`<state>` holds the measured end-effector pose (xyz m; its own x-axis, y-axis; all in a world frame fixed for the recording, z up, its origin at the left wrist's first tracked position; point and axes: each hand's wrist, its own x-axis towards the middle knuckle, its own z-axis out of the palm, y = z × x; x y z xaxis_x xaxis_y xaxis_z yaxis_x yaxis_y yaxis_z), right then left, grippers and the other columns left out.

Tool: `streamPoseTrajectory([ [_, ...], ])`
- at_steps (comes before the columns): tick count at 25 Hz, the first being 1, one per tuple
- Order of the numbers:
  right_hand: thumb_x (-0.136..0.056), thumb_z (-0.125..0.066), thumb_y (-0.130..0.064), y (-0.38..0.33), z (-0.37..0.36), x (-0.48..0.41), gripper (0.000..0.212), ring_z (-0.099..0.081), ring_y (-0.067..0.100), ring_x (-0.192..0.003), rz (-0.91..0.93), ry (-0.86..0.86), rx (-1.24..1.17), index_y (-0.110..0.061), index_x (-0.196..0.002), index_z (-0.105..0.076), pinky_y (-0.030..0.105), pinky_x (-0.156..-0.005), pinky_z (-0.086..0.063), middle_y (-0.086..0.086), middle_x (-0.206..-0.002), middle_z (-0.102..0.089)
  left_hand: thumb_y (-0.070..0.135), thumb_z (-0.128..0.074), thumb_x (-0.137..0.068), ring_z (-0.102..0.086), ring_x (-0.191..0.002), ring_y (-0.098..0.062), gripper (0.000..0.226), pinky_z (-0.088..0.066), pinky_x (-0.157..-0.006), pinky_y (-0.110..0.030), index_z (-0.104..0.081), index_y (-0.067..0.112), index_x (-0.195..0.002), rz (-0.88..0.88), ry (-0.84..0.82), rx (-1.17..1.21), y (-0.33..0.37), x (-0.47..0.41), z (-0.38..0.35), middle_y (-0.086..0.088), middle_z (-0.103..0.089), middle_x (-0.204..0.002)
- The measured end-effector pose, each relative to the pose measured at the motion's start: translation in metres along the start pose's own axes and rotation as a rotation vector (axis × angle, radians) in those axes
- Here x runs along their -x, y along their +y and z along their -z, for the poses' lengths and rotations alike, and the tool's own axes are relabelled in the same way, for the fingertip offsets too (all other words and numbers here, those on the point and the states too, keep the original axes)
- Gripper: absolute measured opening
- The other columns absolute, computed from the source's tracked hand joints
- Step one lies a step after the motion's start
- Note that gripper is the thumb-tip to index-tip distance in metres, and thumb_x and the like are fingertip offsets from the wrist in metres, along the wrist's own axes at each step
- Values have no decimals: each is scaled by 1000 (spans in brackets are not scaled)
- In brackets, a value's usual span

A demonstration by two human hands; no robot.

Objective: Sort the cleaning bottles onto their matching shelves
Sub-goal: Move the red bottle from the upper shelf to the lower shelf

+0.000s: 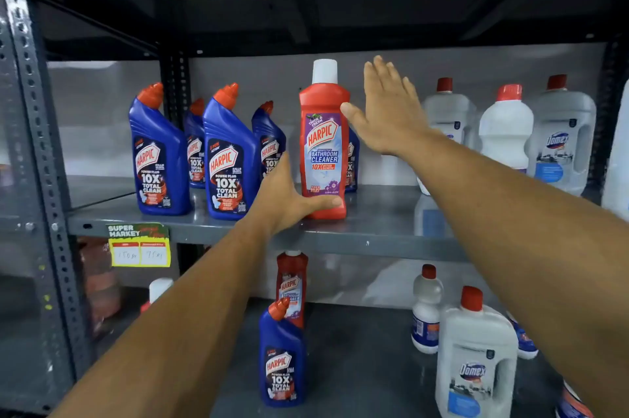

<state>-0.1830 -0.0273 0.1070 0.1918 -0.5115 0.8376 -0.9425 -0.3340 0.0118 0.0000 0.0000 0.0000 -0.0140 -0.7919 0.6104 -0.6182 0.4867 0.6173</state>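
A red Harpic bathroom cleaner bottle (324, 141) with a white cap stands upright on the middle shelf (374, 230). My left hand (289, 196) cups its base, thumb across the front. My right hand (388, 107) is flat and spread beside the bottle's upper right, its thumb at the shoulder. Several blue Harpic toilet cleaner bottles (228, 158) stand to the left on the same shelf, and one (352, 162) is half hidden behind the red bottle. White Domex bottles (561, 141) stand at the right.
On the lower shelf stand another red Harpic bottle (292, 284), a blue Harpic bottle (280, 359) in front of it, and white Domex bottles (476, 359) at the right. Yellow price tags (139, 247) hang on the shelf edges. A grey rack upright (37, 145) runs down the left.
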Motion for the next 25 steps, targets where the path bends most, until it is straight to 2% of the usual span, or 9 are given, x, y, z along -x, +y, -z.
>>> streamPoseTrajectory([
  [2, -94, -37, -55, -7, -9, -9, 78, -8, 27, -149, -69, -21, -121, -12, -151, -7, 44, -118, -11, 10, -162, -7, 75, -76, -32, -55, -89, 3, 112, -45, -80, -18, -36, 28, -125, 47, -61, 25, -5, -11, -2, 22, -54, -104],
  [4, -92, -40, -57, -17, -15, -13, 79, -25, 29, -145, -168, -86, -313, -17, -151, -6, 46, -114, -26, 9, -161, -16, 70, -82, -29, -60, -100, -5, 114, -51, -90, -29, -40, 28, -126, 122, -143, 84, -14, -17, -3, 15, -60, -115],
  [7, -89, -43, -61, -25, -18, -24, 80, -55, 27, -123, -287, -148, -589, -18, -150, -12, 38, -87, -47, 10, -150, -42, 41, -95, -38, -63, -107, -14, 102, -53, -97, -44, -45, 26, -125, 171, -243, 205, -19, -27, -7, 4, -65, -120],
  [9, -88, -45, -61, -29, -18, -30, 75, -63, 24, -108, -311, -160, -654, -13, -143, -29, 34, -82, -49, 11, -137, -55, 21, -94, -50, -63, -108, -17, 93, -54, -96, -44, -45, 21, -128, 188, -274, 223, -26, -33, -9, 1, -65, -118],
  [11, -87, -48, -58, -33, -25, -35, 59, -69, 23, -92, -317, -169, -729, -11, -123, -49, 41, -85, -55, 10, -115, -67, 10, -90, -59, -64, -99, -10, 82, -58, -84, -33, -46, 17, -128, 190, -284, 230, -34, -38, -8, 6, -66, -107],
  [13, -87, -51, -56, -34, -31, -37, 47, -71, 23, -82, -327, -162, -804, -14, -108, -55, 45, -82, -58, 8, -101, -71, 9, -87, -64, -62, -89, -2, 74, -54, -68, -19, -49, 16, -126, 193, -302, 226, -38, -41, -6, 14, -64, -96],
  [15, -87, -52, -56, -30, -35, -38, 41, -72, 19, -78, -320, -155, -825, -18, -102, -55, 42, -78, -59, 6, -97, -72, 9, -86, -65, -62, -89, -2, 72, -53, -68, -16, -49, 14, -126, 191, -334, 209, -40, -45, -5, 13, -64, -97],
  [19, -88, -54, -52, -25, -33, -36, 37, -71, 19, -81, -297, -162, -871, -18, -101, -56, 42, -81, -58, 4, -95, -72, 8, -87, -63, -66, -101, -17, 68, -54, -95, -41, -54, 11, -122, 165, -349, 158, -27, -39, 3, -2, -69, -111],
  [25, -94, -54, -34, -41, 19, -3, 21, -67, 13, -70, -208, -129, -1051, -16, -85, -59, 34, -69, -57, 3, -83, -69, 7, -86, -64, -71, -98, -15, 57, -57, -92, -39, -59, 12, -113, 86, -383, 202, 9, 13, 28, -2, -73, -108],
])
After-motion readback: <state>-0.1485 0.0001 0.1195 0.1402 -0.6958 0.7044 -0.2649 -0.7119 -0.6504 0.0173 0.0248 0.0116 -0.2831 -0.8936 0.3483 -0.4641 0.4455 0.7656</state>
